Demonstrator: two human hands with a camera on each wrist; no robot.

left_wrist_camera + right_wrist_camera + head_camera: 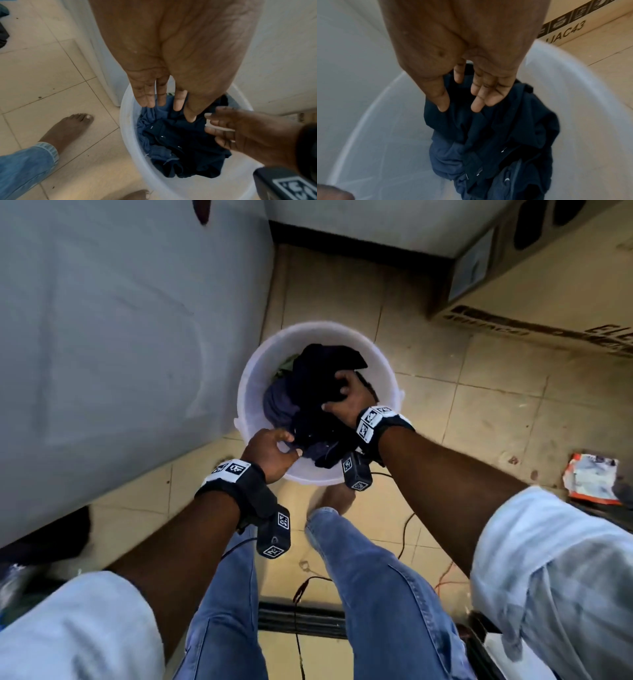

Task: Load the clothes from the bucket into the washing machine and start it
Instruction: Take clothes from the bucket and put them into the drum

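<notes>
A white plastic bucket (247, 392) stands on the tiled floor beside the white washing machine (120, 337), whose opening is out of view. Dark navy and blue clothes (322, 371) lie bundled inside the bucket. My left hand (286, 445) reaches over the near rim. In the left wrist view its fingers (161, 100) are straight and just touch the clothes (185, 148). My right hand (337, 392) rests on top of the pile. The right wrist view shows this hand (459, 109) with thumb and fingers apart over a navy garment (496, 128), holding nothing.
A large cardboard box (534, 285) stands at the back right. A torn orange and white packet (592, 481) lies on the floor to the right. Cables (308, 587) run across the tiles near my bare feet (68, 128).
</notes>
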